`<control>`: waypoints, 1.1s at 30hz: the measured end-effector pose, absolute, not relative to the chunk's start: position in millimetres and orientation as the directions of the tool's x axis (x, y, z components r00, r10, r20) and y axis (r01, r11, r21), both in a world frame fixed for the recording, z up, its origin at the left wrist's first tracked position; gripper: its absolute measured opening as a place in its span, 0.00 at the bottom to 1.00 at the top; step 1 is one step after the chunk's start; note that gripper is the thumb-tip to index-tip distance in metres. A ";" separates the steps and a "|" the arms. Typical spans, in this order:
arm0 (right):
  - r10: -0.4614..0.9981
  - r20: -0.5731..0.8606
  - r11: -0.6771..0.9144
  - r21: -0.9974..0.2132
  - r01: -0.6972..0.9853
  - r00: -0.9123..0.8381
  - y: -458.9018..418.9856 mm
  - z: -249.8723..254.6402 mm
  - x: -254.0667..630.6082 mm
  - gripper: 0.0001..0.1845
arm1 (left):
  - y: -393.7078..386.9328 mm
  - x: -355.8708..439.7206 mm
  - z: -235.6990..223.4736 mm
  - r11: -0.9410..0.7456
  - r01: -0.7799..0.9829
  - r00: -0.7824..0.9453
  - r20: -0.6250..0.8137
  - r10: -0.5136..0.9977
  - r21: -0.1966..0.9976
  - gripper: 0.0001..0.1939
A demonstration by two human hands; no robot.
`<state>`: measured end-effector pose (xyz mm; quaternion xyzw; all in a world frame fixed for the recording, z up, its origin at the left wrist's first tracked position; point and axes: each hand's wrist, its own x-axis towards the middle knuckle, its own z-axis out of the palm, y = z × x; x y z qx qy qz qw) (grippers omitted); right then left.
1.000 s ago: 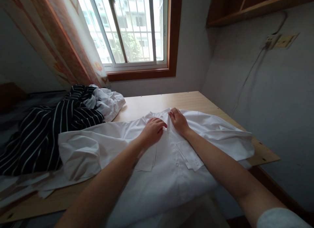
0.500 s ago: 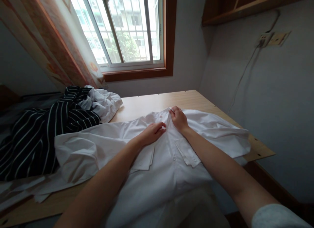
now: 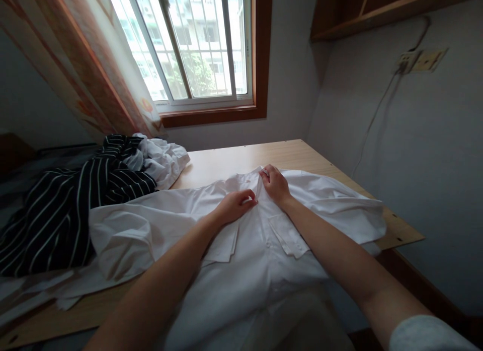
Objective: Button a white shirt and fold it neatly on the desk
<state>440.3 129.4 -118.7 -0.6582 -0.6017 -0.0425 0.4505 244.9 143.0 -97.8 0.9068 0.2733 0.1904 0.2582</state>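
Observation:
A white shirt (image 3: 264, 260) lies spread front-up on a wooden table (image 3: 241, 157), its lower part hanging over the near edge. Two chest pockets show below my hands. My left hand (image 3: 236, 205) rests on the shirt's left front, fingers curled and pinching the cloth at the button strip. My right hand (image 3: 274, 182) sits just beyond it, fingers closed on the strip's edge near the collar. The two hands almost touch across the strip.
A black garment with white stripes (image 3: 71, 200) and a crumpled white one (image 3: 162, 159) are heaped at the table's left. A window (image 3: 192, 44) with a patterned curtain (image 3: 86, 64) is behind. The wall at right carries a socket (image 3: 420, 60) and cable, with a wooden shelf (image 3: 377, 8) above.
My left hand's fingers have curled tighter onto the button strip. My right hand has stayed by the collar. The view has shifted slightly.

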 end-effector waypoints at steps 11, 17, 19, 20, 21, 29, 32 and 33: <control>0.784 0.586 0.161 -0.513 0.843 0.206 125.2 -116.7 435.8 0.10 | 142.7 244.8 -103.3 -0.767 0.428 0.780 0.233 0.580 0.478 0.12; 0.787 0.582 0.162 -0.514 0.842 0.204 125.9 -117.3 437.0 0.09 | 140.0 245.2 -97.5 -0.796 0.415 0.800 0.239 0.550 0.440 0.11; 0.785 0.584 0.165 -0.515 0.841 0.204 125.6 -116.9 437.5 0.09 | 139.2 245.0 -93.2 -0.821 0.397 0.820 0.245 0.518 0.410 0.10; 0.784 0.586 0.167 -0.516 0.840 0.204 125.5 -116.7 437.8 0.09 | 138.9 244.9 -91.1 -0.837 0.384 0.830 0.251 0.498 0.390 0.10; 0.782 0.588 0.169 -0.517 0.839 0.204 125.3 -116.5 438.0 0.10 | 138.8 244.9 -89.3 -0.853 0.372 0.839 0.260 0.478 0.367 0.10; 0.776 0.598 0.183 -0.518 0.836 0.200 126.7 -117.4 440.0 0.10 | 138.9 244.9 -81.9 -0.908 0.354 0.869 0.279 0.408 0.222 0.12; 0.776 0.593 0.175 -0.530 0.830 0.216 127.5 -116.8 440.6 0.09 | 139.2 241.8 -77.5 -0.914 0.344 0.888 0.241 0.391 0.216 0.15; 0.777 0.589 0.170 -0.538 0.826 0.223 127.6 -116.4 440.8 0.09 | 139.3 240.5 -76.2 -0.909 0.345 0.888 0.231 0.397 0.234 0.15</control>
